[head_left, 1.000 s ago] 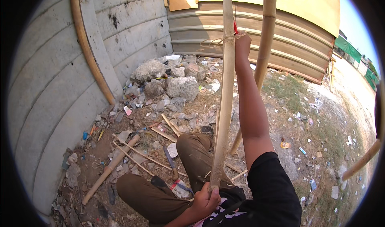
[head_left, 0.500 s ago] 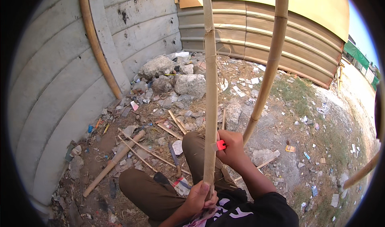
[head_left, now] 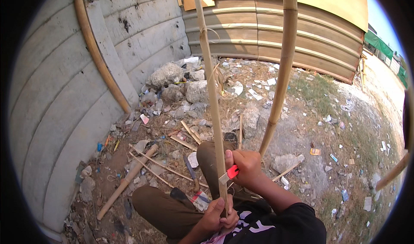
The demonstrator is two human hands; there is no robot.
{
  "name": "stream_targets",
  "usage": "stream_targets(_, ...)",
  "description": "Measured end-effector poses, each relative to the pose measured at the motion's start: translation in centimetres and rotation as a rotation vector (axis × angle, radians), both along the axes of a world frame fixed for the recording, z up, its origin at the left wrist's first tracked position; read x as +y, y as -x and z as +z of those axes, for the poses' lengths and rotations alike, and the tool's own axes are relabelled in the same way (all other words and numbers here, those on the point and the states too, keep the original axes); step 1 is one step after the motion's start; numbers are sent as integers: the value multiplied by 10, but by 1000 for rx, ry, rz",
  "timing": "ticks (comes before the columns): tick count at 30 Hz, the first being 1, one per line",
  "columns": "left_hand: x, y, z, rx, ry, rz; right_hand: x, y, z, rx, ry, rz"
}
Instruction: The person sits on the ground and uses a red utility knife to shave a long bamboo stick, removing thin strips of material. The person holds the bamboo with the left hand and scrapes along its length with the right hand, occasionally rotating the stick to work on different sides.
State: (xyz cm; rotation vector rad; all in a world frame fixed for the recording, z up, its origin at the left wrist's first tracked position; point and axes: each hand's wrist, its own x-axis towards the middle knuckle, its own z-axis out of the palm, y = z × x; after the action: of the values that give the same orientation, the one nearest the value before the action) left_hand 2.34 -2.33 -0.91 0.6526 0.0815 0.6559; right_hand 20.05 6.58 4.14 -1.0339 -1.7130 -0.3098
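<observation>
A long, thin, pale tan bamboo strip (head_left: pixel 214 101) stands up in front of the person, between the bent knees in brown cloth trousers (head_left: pixel 161 209). Its long side runs from the lap up and away, tipping a little to the left. The low end is at the left hand (head_left: pixel 221 217), and the top goes out of the picture. The strip looks straight, flat and smooth, with a small bump high up and a thin, pale curl (head_left: pixel 212 35) beside it.

The left hand's fingers are wrapped around the strip near its low end. The right hand (head_left: pixel 246 168) is just above, its fingers closed tight around a small cutter with a bright red handle and a flat blade (head_left: pixel 233 171). The blade lies across the strip, and they look to be touching. To the right, a thick, round, tan bamboo pole (head_left: pixel 282 58) leans.
</observation>
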Motion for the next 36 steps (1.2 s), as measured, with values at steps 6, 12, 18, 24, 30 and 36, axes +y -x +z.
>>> stream_targets(6,-2,-2,2,70,-60,-48,29,-18,35,28,-119,-96)
stream_targets(12,-1,-5,-3,157,-121,-23,75,-34,66,134,-165,-144)
stream_targets(18,-6,-10,-7,302,-169,-44,117,-83,139,295,-44,-223)
stream_targets(24,1,-9,0,285,6,3,142,-96,165,171,-12,-274)
stream_targets(30,8,2,0,226,-30,197,93,-42,89,-110,-138,-114)
stream_targets(36,15,15,4,189,-91,307,38,2,15,-170,-151,57)
